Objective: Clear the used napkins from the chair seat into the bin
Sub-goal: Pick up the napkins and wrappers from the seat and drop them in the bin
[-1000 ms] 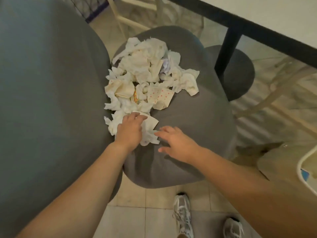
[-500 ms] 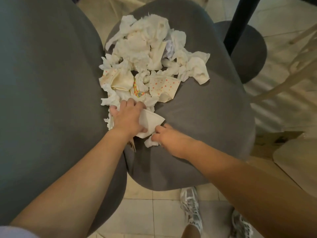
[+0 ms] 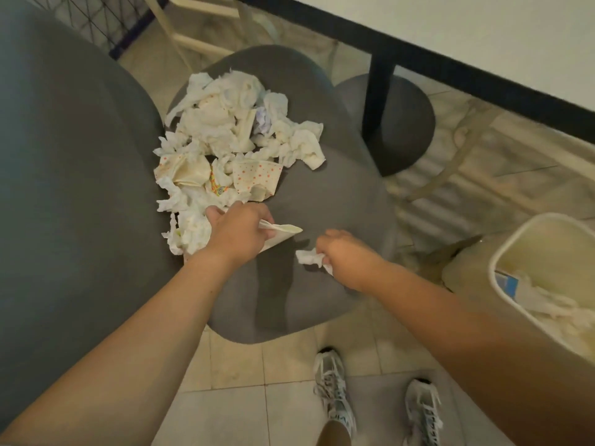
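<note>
My left hand [image 3: 240,235] is curled round a folded white napkin [image 3: 283,231] at the near edge of the pile, its pointed corner sticking out to the right past my thumb. My right hand [image 3: 343,255] pinches a small crumpled tissue [image 3: 307,256] just above the chair seat [image 3: 322,201], a little to the right of the left hand and apart from it — both hands are holding paper, neither is slack.

The rest of the used napkins [image 3: 231,136] lie heaped on the far and left part of the grey seat, pressed up against the chair back [image 3: 64,188]. Most are white and scrunched; 1 has orange dots [image 3: 256,178], and beside it is a scrap with a bright orange and yellow print [image 3: 216,185]. A loose clump [image 3: 190,233] lies just left of my left wrist.

The bin [image 3: 502,252] stands on the floor to my right, well apart from the chair, with white paper [image 3: 547,300] already inside and something blue [image 3: 505,283] against its near wall. My 2 sneakers [image 3: 333,391] stand on the tiled floor [image 3: 238,410] below the seat. A table [image 3: 483,33] with a black edge and black leg [image 3: 378,94] crosses the top right, with a round grey stool [image 3: 409,123] under it.
</note>
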